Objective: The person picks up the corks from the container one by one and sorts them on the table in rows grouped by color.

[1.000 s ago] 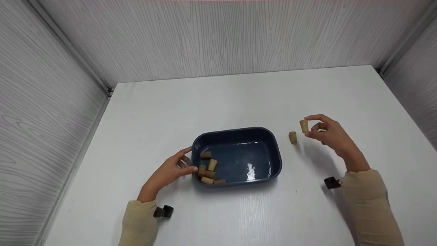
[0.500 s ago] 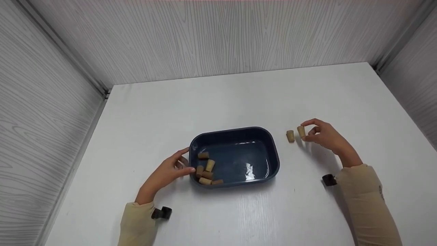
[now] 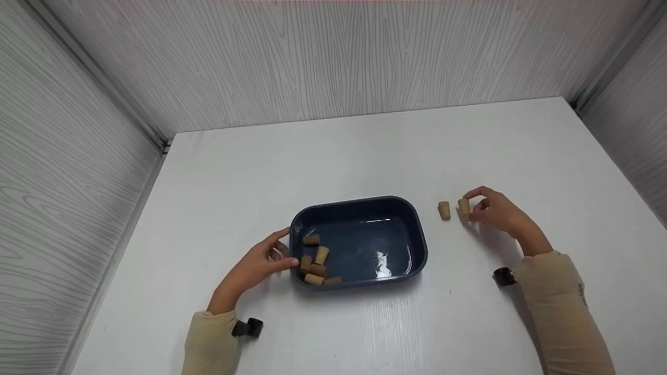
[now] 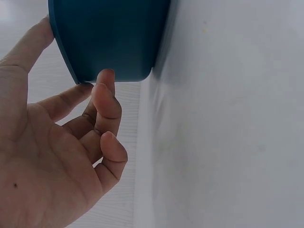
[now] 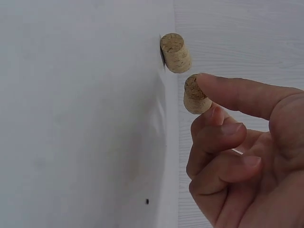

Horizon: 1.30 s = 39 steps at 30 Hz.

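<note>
At the left end of a dark blue tray [image 3: 365, 282], my left hand [image 3: 256, 264] holds the rim between thumb and forefinger, its other fingers loosely bent in the left wrist view. Inside the tray, several tapered corks [image 3: 322, 255] lie heaped in the left corner. To the right of the tray, my right hand [image 3: 497, 212] pinches one cork [image 3: 464, 206] by its ends between thumb and forefinger, close over the table. Another cork [image 3: 444, 210] lies on the table between that hand and the tray. In the right wrist view the pinched cork [image 5: 196, 97] appears just below the loose cork [image 5: 175, 53].
The white table [image 3: 250, 172] runs back to a grey wood-grain panel [image 3: 333, 57], with side panels at left and right. Small black devices [image 3: 247, 328] are strapped at both sleeved wrists.
My right hand has lowered its cork toward the table, beside the loose cork. The left hand keeps its hold on the tray, and the head view has shifted slightly.
</note>
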Available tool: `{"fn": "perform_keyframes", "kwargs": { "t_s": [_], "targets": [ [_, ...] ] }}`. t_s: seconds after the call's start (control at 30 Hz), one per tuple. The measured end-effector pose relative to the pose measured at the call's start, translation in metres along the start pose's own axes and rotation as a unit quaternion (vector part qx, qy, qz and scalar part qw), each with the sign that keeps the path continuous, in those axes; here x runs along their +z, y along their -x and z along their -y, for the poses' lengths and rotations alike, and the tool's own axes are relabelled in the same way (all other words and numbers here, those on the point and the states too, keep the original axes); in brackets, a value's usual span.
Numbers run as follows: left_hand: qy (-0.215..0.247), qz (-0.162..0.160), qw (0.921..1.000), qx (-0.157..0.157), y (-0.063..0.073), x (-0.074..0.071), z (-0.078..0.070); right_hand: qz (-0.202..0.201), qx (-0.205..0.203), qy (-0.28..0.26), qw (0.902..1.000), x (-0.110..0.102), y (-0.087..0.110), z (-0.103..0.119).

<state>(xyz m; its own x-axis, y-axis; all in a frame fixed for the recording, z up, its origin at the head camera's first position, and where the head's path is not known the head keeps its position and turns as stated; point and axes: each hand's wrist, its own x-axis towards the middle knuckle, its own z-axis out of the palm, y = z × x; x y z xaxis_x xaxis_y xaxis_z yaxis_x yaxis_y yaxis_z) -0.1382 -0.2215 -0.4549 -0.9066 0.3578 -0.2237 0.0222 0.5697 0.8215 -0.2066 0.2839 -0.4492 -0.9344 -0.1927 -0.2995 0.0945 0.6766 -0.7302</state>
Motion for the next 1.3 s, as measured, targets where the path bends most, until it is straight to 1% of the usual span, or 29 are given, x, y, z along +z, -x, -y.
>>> {"fn": "perform_keyframes", "kwargs": {
  "t_s": [0.23,0.47,0.63,0.77,1.1,1.3],
  "targets": [
    [-0.004,-0.005,1.0,-0.005,0.0016,0.0002,-0.0008,0.003,0.006,0.004,1.0,0.0,0.0004,-0.0028],
    [-0.006,-0.007,0.9999,-0.004,-0.0001,0.0008,-0.0028,0.005,0.013,0.014,0.9998,0.0005,-0.0027,-0.0051],
    [-0.008,-0.004,1.0,-0.001,-0.0012,0.0018,-0.0022,0.002,0.015,0.019,0.9997,0.0003,-0.0023,-0.006],
    [-0.008,-0.002,1.0,-0.005,-0.001,0.0018,-0.0024,0.004,0.018,0.019,0.9996,0.0006,-0.0015,-0.0072],
    [-0.005,-0.002,1.0,-0.002,-0.0016,-0.0003,-0.0068,0.0,0.015,0.016,0.9998,-0.0017,-0.0004,-0.0066],
    [-0.005,-0.003,1.0,-0.003,-0.0009,-0.0006,-0.0062,-0.002,0.016,0.018,0.9997,-0.0004,-0.0005,-0.0068]
  ]
}}
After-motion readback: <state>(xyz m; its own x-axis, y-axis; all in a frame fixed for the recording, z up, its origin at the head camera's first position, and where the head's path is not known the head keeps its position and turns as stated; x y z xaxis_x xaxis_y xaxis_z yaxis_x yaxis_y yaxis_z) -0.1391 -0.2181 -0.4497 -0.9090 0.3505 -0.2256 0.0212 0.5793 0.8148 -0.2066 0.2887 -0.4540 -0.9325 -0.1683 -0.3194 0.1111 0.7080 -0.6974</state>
